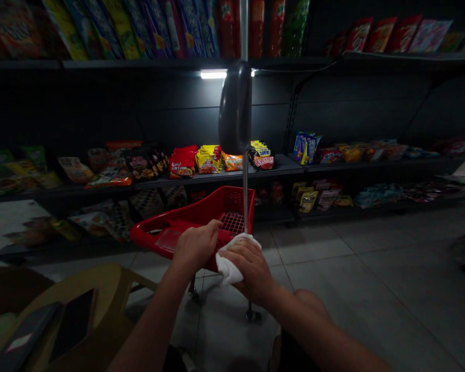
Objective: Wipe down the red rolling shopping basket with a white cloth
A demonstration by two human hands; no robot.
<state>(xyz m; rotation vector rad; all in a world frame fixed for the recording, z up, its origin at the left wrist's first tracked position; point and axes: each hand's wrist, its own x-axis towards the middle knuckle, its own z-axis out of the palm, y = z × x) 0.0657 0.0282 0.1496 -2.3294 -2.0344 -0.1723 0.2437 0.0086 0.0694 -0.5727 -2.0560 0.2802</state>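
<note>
Right grip (248,268) closed around a wadded white cloth (227,266), pressing it against the red shopping cart (151,232) right by the chrome pole (245,196); cloth sticks out below and past my fingers (251,258). Left grip (197,245) is on the cart's top edge, fingers curled over the red plastic, just beside the right one. Can't tell if it's clamped or only resting. Cart stands on the floor tiles (333,299) in front of me, on casters (252,314), with a red mesh basket (232,222) at the far end. Pole runs upright from the cart, with a dark oval panel (235,106) near the top. Ahead is a dark store shelf unit (217,178) stocked with snack bags (183,163), lit by a strip light (213,74). Lower left, a tan chair (81,294) near my left arm, though the shadow hides most of it.
</note>
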